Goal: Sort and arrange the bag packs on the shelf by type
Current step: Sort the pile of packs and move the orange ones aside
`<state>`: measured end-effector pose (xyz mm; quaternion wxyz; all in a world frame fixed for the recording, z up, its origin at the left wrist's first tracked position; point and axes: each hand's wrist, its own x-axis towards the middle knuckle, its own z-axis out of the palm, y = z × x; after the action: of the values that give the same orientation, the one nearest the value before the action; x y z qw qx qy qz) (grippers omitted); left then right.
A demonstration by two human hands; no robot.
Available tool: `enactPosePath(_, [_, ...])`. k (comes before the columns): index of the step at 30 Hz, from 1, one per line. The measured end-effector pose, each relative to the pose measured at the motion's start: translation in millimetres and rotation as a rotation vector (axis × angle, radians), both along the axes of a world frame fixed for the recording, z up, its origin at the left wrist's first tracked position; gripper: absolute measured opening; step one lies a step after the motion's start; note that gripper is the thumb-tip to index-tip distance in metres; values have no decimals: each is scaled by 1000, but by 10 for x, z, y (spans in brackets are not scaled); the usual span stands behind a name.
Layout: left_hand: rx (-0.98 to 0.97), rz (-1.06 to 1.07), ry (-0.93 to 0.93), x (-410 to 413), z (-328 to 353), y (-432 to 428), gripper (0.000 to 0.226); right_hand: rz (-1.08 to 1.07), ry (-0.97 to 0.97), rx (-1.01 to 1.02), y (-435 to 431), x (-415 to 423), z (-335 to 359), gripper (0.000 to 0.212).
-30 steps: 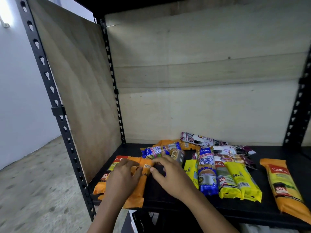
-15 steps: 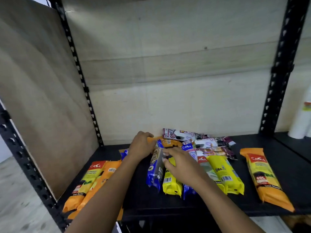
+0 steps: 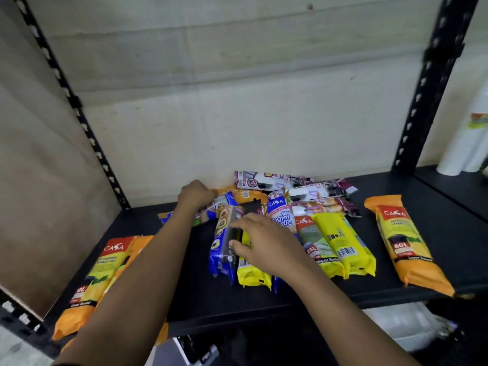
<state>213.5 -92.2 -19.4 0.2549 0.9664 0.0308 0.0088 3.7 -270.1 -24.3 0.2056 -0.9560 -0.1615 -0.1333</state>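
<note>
Many bag packs lie on the black shelf (image 3: 200, 297). Two orange packs (image 3: 97, 273) sit at the front left and one orange pack (image 3: 406, 244) at the right. Between them are yellow packs (image 3: 340, 244), a green 25L pack (image 3: 311, 241), a blue singlet-handle pack (image 3: 280, 217) and white-purple packs (image 3: 272, 179) at the back. My left hand (image 3: 195, 194) reaches to the back and curls round the end of another orange pack (image 3: 245, 194). My right hand (image 3: 261, 244) grips a blue pack (image 3: 224, 249), which stands on edge beside a yellow pack (image 3: 250, 273).
Wooden boards close the shelf at the left and back. Black perforated uprights (image 3: 433, 83) stand at the corners. A white roll (image 3: 459, 143) stands on the neighbouring shelf to the right. Another blue pack (image 3: 208, 215) lies under my left wrist.
Both hands left the orange packs at the front left. The left hand went to the back of the pile, the right hand onto the blue pack. The view swung right and closer.
</note>
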Motion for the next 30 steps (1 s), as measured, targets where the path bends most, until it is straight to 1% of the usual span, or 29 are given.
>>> enactPosePath(3, [21,32,49,45,28,-8,57,13,-5,-1,-20,-3,-2,47])
enactPosePath(9, [-34,76,55,73,19,54,61,13,-11,3,-30,-15,13,48])
enactPosePath(15, [-119,102,62,-27,149,71,56,9,-5,16,-27,-6,15,47])
enactPosePath(18, [-102,64,6,-106,289,96,54,10,11,6,-27,12,13,47])
enactPosePath(21, [-209,40,-118,-191,439,135,68,9,22,9,-33,19,23,47])
enactPosePath(23, [-235,40,-164,-277,519,184,69,12,27,9,-32,15,24,47])
enactPosePath(25, [-262,57,-179,-354,561,261,66,11,33,3,-25,13,21,47])
enactPosePath(27, [-329,100,-203,-445,576,378,62,13,46,-1,-21,14,32,46])
enactPosePath(30, [-452,170,-218,-636,589,593,66,17,77,-13,-11,19,76,45])
